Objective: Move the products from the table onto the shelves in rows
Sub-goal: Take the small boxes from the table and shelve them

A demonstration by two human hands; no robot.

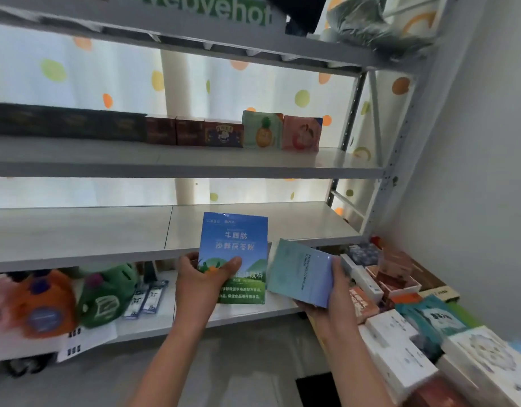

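My left hand [201,284] grips a blue and green box [234,245] with white print, held upright in front of the bare middle shelf [106,230]. My right hand [337,292] holds a pale teal and lilac box [300,273], tilted, just right of the first box. Both boxes hover at the front edge of the middle shelf. The table [438,284] at the right carries several more product boxes [400,342]. On the upper shelf [194,161] stands a row of dark boxes [191,132], a pineapple pack [262,130] and a peach pack [302,133].
The lower shelf [253,312] holds orange and green plush toys [106,292] and small sachets [146,298] at the left. A grey upright post [400,148] bounds the rack on the right, next to a white wall. Bags lie on the top shelf.
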